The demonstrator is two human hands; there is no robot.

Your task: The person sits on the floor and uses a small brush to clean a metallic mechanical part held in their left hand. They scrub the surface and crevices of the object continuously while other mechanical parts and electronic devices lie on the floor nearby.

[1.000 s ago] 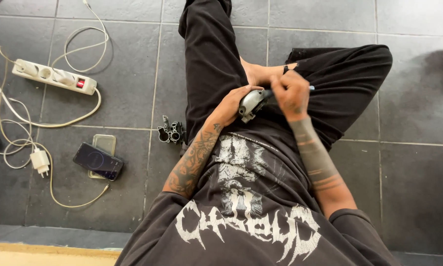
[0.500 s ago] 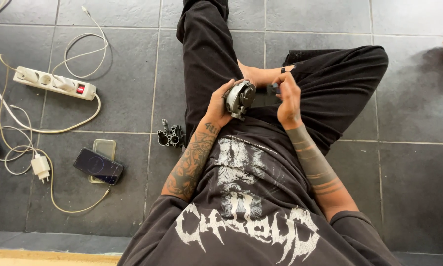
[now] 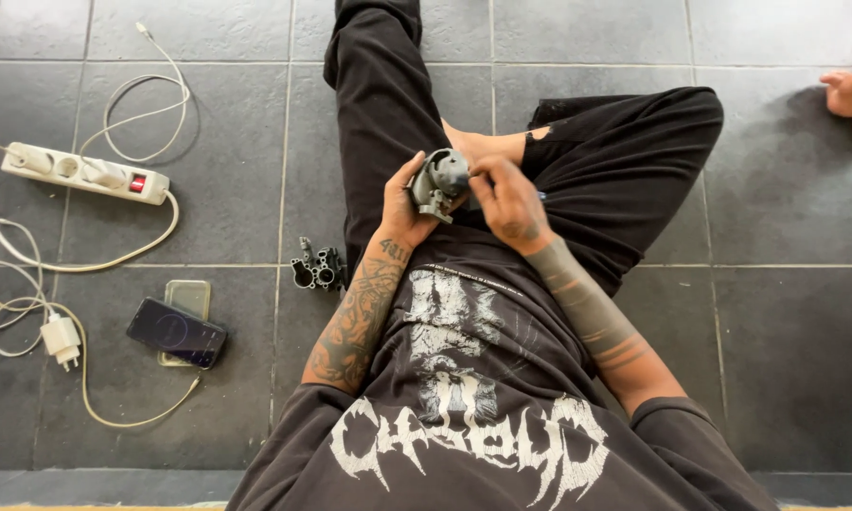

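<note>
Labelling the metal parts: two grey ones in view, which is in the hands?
The rounded grey metal part over the lap, held by the left hand and touched by the right hand. The darker tubed part lies alone on the floor tiles.

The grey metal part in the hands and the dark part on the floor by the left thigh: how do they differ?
The grey metal part is lighter grey and rounded; the dark floor part is near black, with open tube ends showing. The grey metal part is held up over the lap between the left hand and right hand; the dark floor part lies untouched on the tiles. Both look like small mechanical pieces.
</note>
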